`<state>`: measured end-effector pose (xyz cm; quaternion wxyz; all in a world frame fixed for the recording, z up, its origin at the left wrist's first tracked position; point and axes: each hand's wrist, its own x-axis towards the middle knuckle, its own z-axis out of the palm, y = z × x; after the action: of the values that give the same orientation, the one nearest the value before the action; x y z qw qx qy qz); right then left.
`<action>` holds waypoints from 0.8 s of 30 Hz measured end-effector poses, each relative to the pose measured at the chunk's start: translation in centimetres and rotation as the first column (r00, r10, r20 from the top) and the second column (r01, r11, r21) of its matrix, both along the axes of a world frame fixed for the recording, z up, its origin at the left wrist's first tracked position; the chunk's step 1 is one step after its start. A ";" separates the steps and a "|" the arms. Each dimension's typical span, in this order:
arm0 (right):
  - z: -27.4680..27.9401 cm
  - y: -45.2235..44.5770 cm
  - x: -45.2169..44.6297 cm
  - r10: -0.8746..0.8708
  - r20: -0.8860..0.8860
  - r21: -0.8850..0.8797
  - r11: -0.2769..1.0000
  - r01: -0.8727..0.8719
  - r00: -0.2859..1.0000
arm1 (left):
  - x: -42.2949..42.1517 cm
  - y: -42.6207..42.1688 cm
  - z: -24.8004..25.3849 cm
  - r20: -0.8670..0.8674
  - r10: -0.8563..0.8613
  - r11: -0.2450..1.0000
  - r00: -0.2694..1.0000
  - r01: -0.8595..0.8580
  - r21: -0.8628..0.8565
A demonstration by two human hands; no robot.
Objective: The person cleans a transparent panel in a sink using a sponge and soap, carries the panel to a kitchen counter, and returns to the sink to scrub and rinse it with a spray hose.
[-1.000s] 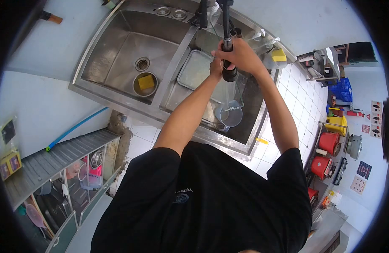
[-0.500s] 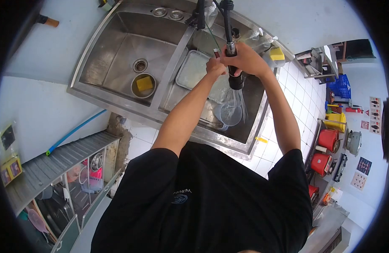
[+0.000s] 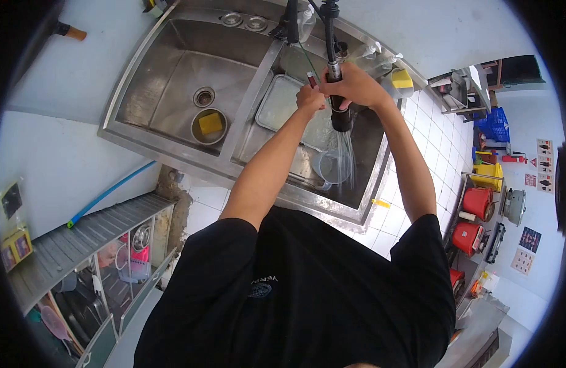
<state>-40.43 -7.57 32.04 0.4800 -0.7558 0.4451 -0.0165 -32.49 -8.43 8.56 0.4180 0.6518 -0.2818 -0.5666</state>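
Note:
My right hand [image 3: 355,87] is wrapped round the black sprayer head [image 3: 340,116], which points down over the right basin. Water streams from it beside and over a clear plastic jug [image 3: 331,167]. Close to the sprayer, my left hand [image 3: 310,100] is closed on a thin item whose dark red and silver end [image 3: 311,78] sticks up past the fingers; the rest is hidden. Under my hands a rectangular metal tray [image 3: 279,104] lies in the right basin, its surface wet.
In the left basin [image 3: 166,92], a round bowl [image 3: 196,130] holds a yellow sponge [image 3: 210,123]. Clear bottles [image 3: 370,50] and another yellow sponge [image 3: 402,78] are at the back right. A ribbed metal shelf [image 3: 99,236] stands left; red pots [image 3: 466,237] are far right.
The sprayer and my right hand have moved slightly down and right, and the water now fans out wider. My left hand has shifted slightly left, with the red and silver end now showing.

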 end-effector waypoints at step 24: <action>-4.3 -4.9 6.2 -0.020 0.083 -0.260 0.965 0.041 0.996 | -0.9 3.4 2.4 0.131 0.029 0.999 0.991 -0.032 0.020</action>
<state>-34.23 -12.43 27.73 0.3932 -0.8043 0.4311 -0.1126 -33.39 -5.05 10.95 0.4000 0.6965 -0.2923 -0.5192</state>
